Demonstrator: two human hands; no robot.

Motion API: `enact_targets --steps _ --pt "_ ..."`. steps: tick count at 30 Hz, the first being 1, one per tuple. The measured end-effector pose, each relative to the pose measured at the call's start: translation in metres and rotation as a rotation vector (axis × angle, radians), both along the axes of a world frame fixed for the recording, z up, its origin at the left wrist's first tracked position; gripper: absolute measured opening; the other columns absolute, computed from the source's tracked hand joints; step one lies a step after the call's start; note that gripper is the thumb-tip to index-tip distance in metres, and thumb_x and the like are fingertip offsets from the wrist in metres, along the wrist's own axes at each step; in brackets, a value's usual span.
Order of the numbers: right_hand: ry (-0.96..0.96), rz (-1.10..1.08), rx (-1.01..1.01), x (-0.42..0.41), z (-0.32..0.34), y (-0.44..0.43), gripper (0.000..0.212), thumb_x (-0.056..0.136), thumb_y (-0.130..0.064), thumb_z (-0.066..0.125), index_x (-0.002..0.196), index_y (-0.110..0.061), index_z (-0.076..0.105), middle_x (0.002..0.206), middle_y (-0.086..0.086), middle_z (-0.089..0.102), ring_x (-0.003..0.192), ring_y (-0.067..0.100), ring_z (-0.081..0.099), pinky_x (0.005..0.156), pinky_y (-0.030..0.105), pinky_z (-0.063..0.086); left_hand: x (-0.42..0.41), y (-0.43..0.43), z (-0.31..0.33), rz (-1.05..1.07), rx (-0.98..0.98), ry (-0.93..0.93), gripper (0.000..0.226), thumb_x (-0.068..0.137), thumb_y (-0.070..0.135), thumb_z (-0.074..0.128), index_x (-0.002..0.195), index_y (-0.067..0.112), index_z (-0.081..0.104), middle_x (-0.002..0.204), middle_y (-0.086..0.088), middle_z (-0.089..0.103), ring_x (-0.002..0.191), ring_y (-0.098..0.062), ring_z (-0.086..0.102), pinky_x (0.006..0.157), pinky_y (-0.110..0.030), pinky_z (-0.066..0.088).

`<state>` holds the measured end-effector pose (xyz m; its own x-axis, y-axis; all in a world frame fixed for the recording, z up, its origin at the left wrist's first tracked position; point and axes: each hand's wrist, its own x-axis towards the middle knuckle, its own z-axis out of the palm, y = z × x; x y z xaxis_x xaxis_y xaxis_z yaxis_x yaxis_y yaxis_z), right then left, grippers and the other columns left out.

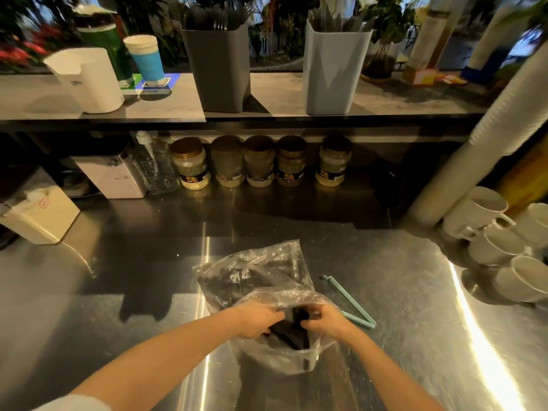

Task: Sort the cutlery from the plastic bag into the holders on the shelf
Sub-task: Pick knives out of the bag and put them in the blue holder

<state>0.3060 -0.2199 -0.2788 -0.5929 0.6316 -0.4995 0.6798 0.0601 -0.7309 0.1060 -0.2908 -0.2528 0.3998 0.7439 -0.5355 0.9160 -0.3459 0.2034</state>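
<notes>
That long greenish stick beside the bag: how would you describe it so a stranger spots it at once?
Find the steel counter and the clear plastic bag lying near its front edge. Just right of the bag lies a long, thin clip, spread in a narrow V. It is the only pale teal thing there; the white mugs further right are squat.

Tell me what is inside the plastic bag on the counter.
Black cutlery lies in the plastic bag, left hand and right hand gripping its open mouth. Crinkled plastic and the hands hide which pieces.

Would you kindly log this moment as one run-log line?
left hand grips plastic bag mouth | right hand grips mouth | cutlery inside
</notes>
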Motion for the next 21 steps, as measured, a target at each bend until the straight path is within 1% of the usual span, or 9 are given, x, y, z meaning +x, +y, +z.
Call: enact_targets --steps 3,6,8,10,12,14,16,18,21 --pt "0.024 0.021 -0.050 0.000 0.006 0.001 0.047 0.084 -0.016 0.067 0.129 -0.020 0.053 0.120 -0.008 0.055 0.113 0.010 0.054 0.096 0.021 0.044 0.005 -0.004 0.004 0.076 -0.029 -0.003 0.020 0.095 0.010 0.045 0.113 0.008 0.050 0.112 -0.011 0.058 0.097 -0.027 0.054 0.070 -0.033 0.038" --pt "0.135 -0.007 -0.219 0.002 0.016 0.001 0.039 0.085 -0.017 0.067 0.121 -0.026 0.055 0.124 -0.004 0.058 0.115 0.010 0.056 0.094 0.018 0.045 0.006 -0.006 0.011 0.165 -0.068 -0.128 0.020 0.092 0.008 0.044 0.109 0.010 0.055 0.112 -0.010 0.059 0.101 -0.027 0.054 0.081 -0.038 0.045" --pt "0.207 -0.015 -0.341 0.005 0.028 -0.002 0.039 0.082 -0.031 0.068 0.119 -0.027 0.056 0.125 -0.005 0.059 0.115 0.006 0.056 0.095 0.020 0.045 0.007 -0.005 0.020 0.226 -0.078 -0.224 0.015 0.092 0.009 0.045 0.103 0.013 0.055 0.110 -0.008 0.060 0.099 -0.024 0.054 0.083 -0.036 0.045" --pt "0.283 -0.030 -0.452 0.006 0.035 -0.004 0.043 0.084 -0.044 0.063 0.121 -0.022 0.058 0.126 -0.001 0.061 0.116 0.009 0.055 0.100 0.030 0.045 0.008 -0.004 0.032 0.261 -0.077 -0.286 0.020 0.092 0.005 0.044 0.104 0.016 0.056 0.110 -0.007 0.059 0.098 -0.021 0.053 0.079 -0.029 0.041" --pt "0.360 -0.084 -0.612 0.006 0.039 -0.005 0.041 0.095 -0.044 0.048 0.125 -0.018 0.058 0.128 0.004 0.060 0.117 0.015 0.055 0.104 0.036 0.042 0.010 -0.002 0.047 0.269 -0.060 -0.350 0.026 0.091 0.002 0.042 0.108 0.016 0.056 0.108 -0.004 0.059 0.096 -0.019 0.053 0.075 -0.025 0.037" --pt "0.403 -0.111 -0.793 0.005 0.044 -0.006 0.052 0.094 -0.048 0.040 0.127 -0.011 0.056 0.123 0.007 0.062 0.107 0.019 0.060 0.099 0.032 0.046 0.014 0.000 0.064 0.302 -0.019 -0.497 0.014 0.095 0.010 0.047 0.099 0.020 0.056 0.093 0.006 0.058 0.083 -0.008 0.053 0.069 -0.021 0.035" --pt "0.377 -0.044 -0.890 0.003 0.051 -0.009 0.067 0.086 -0.061 0.037 0.119 -0.006 0.058 0.110 0.008 0.064 0.094 0.017 0.064 0.088 0.027 0.050 0.018 0.001 0.080 0.414 -0.014 -0.684 0.011 0.096 0.020 0.052 0.092 0.030 0.053 0.082 0.016 0.054 0.071 0.007 0.049 0.067 -0.013 0.036" --pt "0.320 0.034 -0.891 -0.002 0.062 -0.012 0.077 0.083 -0.069 0.024 0.111 -0.006 0.059 0.101 0.007 0.066 0.086 0.014 0.065 0.079 0.023 0.053 0.023 0.002 0.093 0.545 -0.047 -0.858 0.015 0.096 0.020 0.054 0.090 0.034 0.053 0.077 0.018 0.055 0.071 0.008 0.052 0.072 -0.011 0.042" --pt "0.287 0.109 -0.882 -0.007 0.080 -0.015 0.085 0.082 -0.071 0.013 0.106 -0.007 0.062 0.095 0.005 0.070 0.080 0.012 0.067 0.073 0.020 0.055 0.028 0.007 0.111 0.644 0.018 -1.025 0.016 0.096 0.011 0.051 0.087 0.023 0.056 0.072 0.009 0.056 0.072 0.001 0.056 0.081 -0.016 0.046"
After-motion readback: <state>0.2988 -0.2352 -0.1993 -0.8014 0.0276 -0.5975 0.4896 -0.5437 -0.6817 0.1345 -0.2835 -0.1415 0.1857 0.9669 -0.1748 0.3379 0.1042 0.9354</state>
